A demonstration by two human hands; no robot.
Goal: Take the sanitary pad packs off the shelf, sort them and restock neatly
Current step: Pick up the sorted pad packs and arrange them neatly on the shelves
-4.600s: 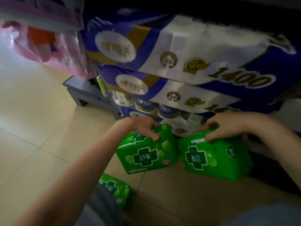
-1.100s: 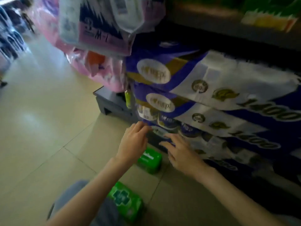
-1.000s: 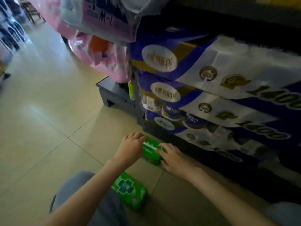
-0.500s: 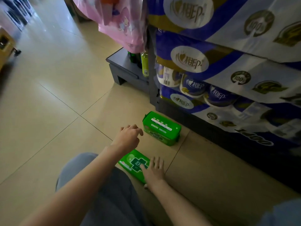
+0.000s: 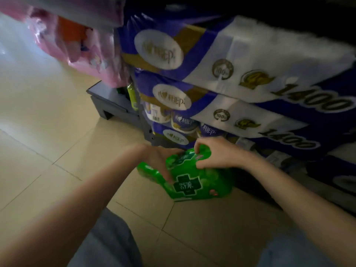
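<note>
A green sanitary pad pack (image 5: 194, 182) with a dark cross logo stands tilted on the floor tiles by the bottom of the shelf. My right hand (image 5: 215, 153) grips its top edge. My left hand (image 5: 159, 160) lies against its left side, fingers pointing down over the front. A second green pack (image 5: 147, 170) shows partly behind and left of the first, mostly hidden by my left hand. The picture is blurred by motion.
Large blue-and-white toilet paper packs (image 5: 240, 74) are stacked on the shelf right behind the green packs. Pink plastic-wrapped packs (image 5: 77, 47) hang at the upper left above a dark low platform (image 5: 113, 106). Beige floor tiles (image 5: 48, 132) spread to the left. My knees are at the bottom.
Both hands went from the flat pack near my knee up to the shelf base; a green pack now stands there in my grip beside the other. The camera has tilted upward.
</note>
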